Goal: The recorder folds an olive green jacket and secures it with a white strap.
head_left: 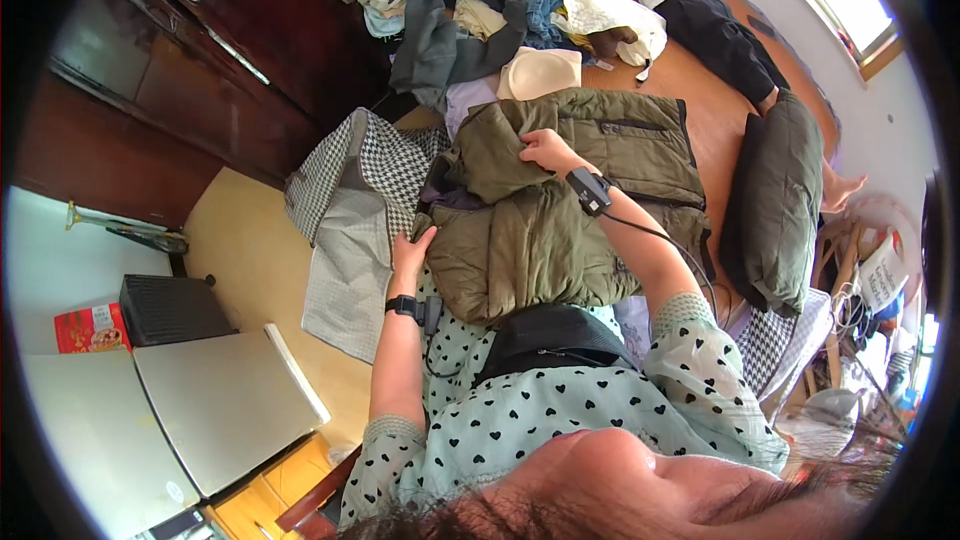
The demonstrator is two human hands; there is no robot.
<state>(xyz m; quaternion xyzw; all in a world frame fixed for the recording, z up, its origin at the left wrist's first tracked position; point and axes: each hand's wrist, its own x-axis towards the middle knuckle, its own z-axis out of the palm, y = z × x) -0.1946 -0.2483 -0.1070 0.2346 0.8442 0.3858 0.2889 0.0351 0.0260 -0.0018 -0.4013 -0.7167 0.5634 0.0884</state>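
Note:
An olive-green padded jacket lies spread in front of me, partly folded over. My right hand has its fingers closed on a fold of the jacket near its upper middle. At the jacket's left edge, my left hand grips the fabric, its thumb on top and the other fingers mostly hidden. Under and beside that edge hangs a houndstooth and grey cloth. A dark purple lining shows between the folds. Just beyond the jacket lies a beige bra cup.
A heap of mixed clothes lies at the far side. Another person in black trousers lies at the far right, by a rolled olive bundle. Dark wardrobe doors stand left, a fridge lower left.

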